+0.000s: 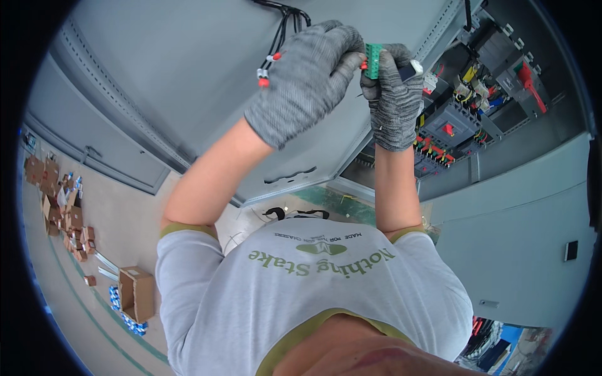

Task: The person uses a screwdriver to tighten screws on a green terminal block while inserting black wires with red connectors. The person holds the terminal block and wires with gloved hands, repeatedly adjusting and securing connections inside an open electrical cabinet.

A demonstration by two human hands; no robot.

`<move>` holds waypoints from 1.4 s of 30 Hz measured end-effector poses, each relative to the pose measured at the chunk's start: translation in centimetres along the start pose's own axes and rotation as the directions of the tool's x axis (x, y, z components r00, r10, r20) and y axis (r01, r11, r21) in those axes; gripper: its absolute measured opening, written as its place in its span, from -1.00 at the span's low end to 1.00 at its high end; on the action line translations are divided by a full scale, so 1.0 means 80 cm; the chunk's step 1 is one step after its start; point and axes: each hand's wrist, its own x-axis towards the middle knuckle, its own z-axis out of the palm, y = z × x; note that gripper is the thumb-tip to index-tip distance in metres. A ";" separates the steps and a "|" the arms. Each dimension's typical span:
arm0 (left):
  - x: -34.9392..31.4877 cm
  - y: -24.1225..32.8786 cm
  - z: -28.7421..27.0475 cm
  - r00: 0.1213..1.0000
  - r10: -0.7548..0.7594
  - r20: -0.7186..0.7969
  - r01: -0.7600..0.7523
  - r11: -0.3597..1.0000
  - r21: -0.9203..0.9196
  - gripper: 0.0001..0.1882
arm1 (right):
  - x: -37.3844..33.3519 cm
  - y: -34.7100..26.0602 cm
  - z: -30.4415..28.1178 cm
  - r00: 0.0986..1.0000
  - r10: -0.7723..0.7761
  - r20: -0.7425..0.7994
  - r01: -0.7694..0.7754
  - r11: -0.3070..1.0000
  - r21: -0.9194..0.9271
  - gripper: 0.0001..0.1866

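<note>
A grey knitted glove covers my left hand [307, 78], raised before the grey cabinet door with thumb and fingers closed together. At its fingertips a red wire end [364, 64] meets the side of a green terminal block [373, 61]; the rest of that wire is hidden by the glove. My right hand [395, 100], gloved alike, pinches the terminal block upright between thumb and fingers. A dark piece with a white end [412, 70] shows by the right fingers; its kind is unclear. Black wires [282, 31] with red and white end sleeves [263, 78] hang behind my left hand.
At right, an open cabinet holds breakers [451, 125], wiring and a red handle [530, 84]. The grey door panel [188, 75] spans the space behind my hands. Cardboard boxes [137, 293] and small packages lie on the floor at left.
</note>
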 end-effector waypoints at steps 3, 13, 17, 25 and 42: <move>-0.019 0.010 0.009 0.991 -0.024 -0.134 0.005 0.991 -0.137 -0.76 | 0.001 -0.002 -0.002 0.997 0.074 0.020 -0.074 0.997 0.001 -0.83; -0.033 0.010 0.005 0.961 -0.259 -0.100 0.205 0.904 -0.375 -0.89 | -0.003 -0.003 -0.004 0.995 0.072 0.066 -0.074 0.997 0.026 -0.87; -0.027 0.002 -0.002 0.951 -0.308 0.023 0.279 0.827 -0.489 -0.83 | -0.003 -0.008 -0.001 0.991 0.049 0.126 -0.050 0.999 0.002 -0.85; -0.020 0.010 0.000 0.949 -0.298 0.105 0.311 0.824 -0.474 -0.76 | -0.010 -0.008 -0.002 0.997 0.045 0.067 -0.041 0.997 -0.061 -0.84; 0.001 -0.004 -0.008 0.946 -0.167 0.277 0.309 0.717 -0.625 -0.65 | -0.005 -0.010 -0.004 0.998 0.008 0.069 -0.010 0.999 0.031 -0.87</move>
